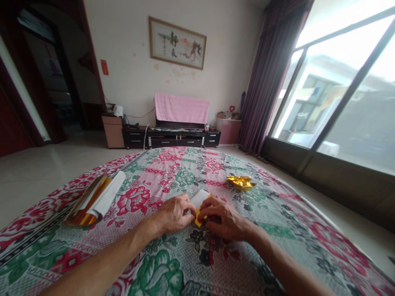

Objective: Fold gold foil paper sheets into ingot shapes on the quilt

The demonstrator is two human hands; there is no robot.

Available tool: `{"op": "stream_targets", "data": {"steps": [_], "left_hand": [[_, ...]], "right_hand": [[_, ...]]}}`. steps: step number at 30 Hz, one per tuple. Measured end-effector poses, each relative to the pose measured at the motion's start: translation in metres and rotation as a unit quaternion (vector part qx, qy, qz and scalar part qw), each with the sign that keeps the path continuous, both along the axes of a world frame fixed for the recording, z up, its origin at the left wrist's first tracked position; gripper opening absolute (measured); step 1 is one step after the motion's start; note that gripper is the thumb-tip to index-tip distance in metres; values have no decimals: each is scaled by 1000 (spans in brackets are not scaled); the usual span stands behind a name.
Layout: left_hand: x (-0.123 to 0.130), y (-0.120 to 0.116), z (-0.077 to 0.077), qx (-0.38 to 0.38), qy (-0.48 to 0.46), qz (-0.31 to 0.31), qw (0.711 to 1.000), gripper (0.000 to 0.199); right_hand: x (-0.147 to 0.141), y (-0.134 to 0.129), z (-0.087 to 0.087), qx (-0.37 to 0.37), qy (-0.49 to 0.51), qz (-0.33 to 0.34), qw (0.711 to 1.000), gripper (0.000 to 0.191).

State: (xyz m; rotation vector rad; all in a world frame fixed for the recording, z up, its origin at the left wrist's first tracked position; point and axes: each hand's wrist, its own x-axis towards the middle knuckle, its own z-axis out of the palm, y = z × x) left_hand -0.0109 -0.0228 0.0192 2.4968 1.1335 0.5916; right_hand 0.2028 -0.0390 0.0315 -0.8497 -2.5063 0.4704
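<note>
Between my two hands, at the middle of the table, is a small sheet of gold foil paper point(200, 199) with a white back, partly folded. My left hand point(176, 211) has its fingers curled in a pinch at the paper's left edge. The fingers of my right hand point(222, 217) are bent and pressed on the gold part from the right, covering some of it. Beyond my right hand lie folded shiny gold paper pieces point(242, 183) shaped like boats. To the left of my left hand rests a loosely curled stack of gold and white paper sheets point(95, 199).
A floral cloth in red, green and grey covers the round table point(160, 271). Past its far edge stands a low black cabinet point(175, 139) with a pink cloth point(182, 107) over a screen-like shape. A purple curtain point(259, 82) and a large window point(339, 82) are on the right.
</note>
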Motion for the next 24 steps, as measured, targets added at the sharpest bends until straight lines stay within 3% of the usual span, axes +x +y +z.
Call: {"op": "stream_targets", "data": {"steps": [7,18,24], "left_hand": [[-3,8,-1,-37,-9,-24,999,21],[-5,4,4,-10,7,-32,999,22],[3,0,1,1,22,23,999,20]], "right_hand": [[-5,3,-3,20,-2,-4,1000,15],[-5,-5,-2,94,-16,15,995,18],[-2,-4,-4,78,-17,16,997,22]]}}
